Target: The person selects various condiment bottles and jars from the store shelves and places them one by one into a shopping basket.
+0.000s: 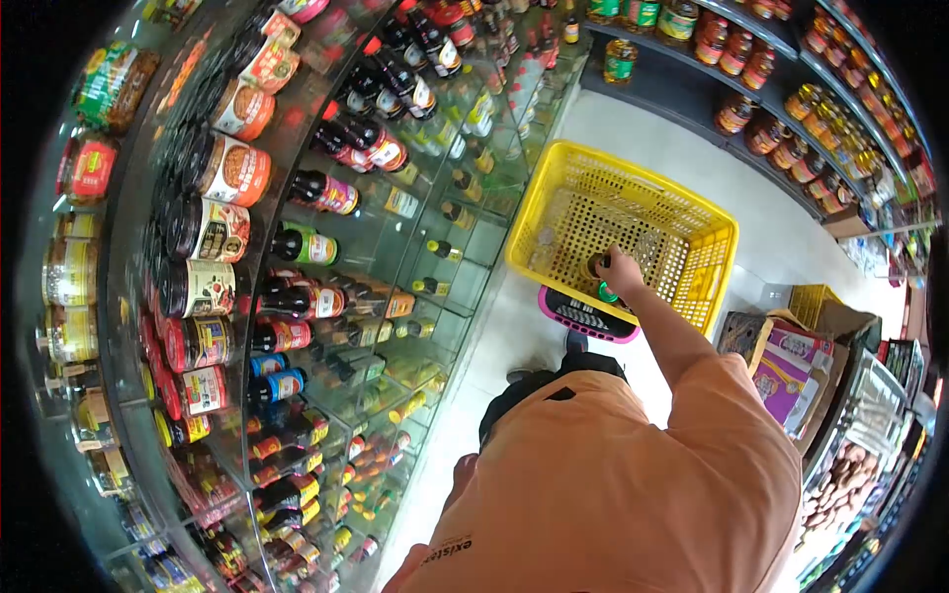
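My right hand [620, 269] reaches over the yellow plastic basket [727, 232] with its fingers closed around a small dark bottle with a green part [606, 292]. Much of that bottle is hidden by the fingers. Inside the basket, clear glass-like items [546, 237] sit near the left side, too small to name. Beneath the basket's near edge, a black item with a pink rim [583, 318] shows on the floor. My left hand is out of view.
Glass shelves with sauce bottles [321, 191] and jars [232, 168] line the left. Across the aisle, a dark shelf [652, 69] holds oil bottles and jars. At right stand a cardboard box [791, 366] and a bin of brown round goods [840, 484].
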### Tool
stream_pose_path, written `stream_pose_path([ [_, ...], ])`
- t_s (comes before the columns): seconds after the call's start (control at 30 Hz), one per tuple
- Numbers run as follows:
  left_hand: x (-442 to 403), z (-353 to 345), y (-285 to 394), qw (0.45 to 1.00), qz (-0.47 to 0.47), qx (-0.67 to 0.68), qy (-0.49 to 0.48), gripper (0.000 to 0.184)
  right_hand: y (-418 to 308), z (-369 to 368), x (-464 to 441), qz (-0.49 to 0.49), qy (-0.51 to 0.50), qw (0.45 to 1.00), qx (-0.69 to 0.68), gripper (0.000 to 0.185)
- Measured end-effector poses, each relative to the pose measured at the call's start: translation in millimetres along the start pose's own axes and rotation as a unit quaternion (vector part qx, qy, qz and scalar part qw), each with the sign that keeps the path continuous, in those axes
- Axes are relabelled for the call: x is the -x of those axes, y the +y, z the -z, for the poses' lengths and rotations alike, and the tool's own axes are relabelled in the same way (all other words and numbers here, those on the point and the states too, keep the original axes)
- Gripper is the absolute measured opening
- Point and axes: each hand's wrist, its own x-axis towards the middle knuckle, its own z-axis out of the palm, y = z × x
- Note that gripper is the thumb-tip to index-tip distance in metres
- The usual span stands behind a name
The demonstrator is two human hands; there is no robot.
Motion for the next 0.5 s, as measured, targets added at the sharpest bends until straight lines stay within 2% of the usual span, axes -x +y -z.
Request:
stream_pose_path([
  [0.07,-8,7,18,0.977,0.153,0.127,-0.073,0.021,18,-29,-19,0.002,0.015,0.998,0.056,0.042],
  [0.1,1,17,34,0.998,0.066,0.012,-0.021,0.028,23,-37,-23,-0.001,-0.008,0.997,0.074,0.042],
  [0.13,4,24,49,0.997,0.076,0.015,-0.019,0.028,26,-41,-26,0.005,-0.015,0.997,0.077,0.042],
  [0.17,-3,44,76,0.905,0.287,0.315,0.011,0.031,27,-44,-29,0.003,-0.044,0.996,0.083,0.042],
  [0.2,-5,57,95,0.682,0.454,0.572,0.042,0.034,29,-47,-30,0.0,-0.072,0.993,0.089,0.041],
  [0.27,-3,69,108,0.865,0.316,0.389,-0.018,0.038,38,-56,-37,0.017,-0.08,0.991,0.104,0.038],
  [0.33,21,29,91,0.702,0.451,0.549,0.052,0.036,42,-60,-39,0.019,-0.12,0.986,0.118,0.056],
  [0.37,37,5,71,0.841,0.33,0.428,-0.013,0.036,32,-54,-35,0.015,-0.136,0.982,0.13,0.059],
  [0.4,50,-14,56,0.96,0.187,0.204,-0.039,0.036,31,-56,-36,0.018,-0.139,0.981,0.131,0.059],
  [0.43,57,-23,49,0.998,0.065,0.021,0.002,0.036,31,-58,-37,0.015,-0.145,0.98,0.139,0.058],
  [0.5,61,-2,83,0.984,0.152,0.096,-0.017,0.036,32,-63,-39,0.018,-0.156,0.976,0.149,0.058],
])
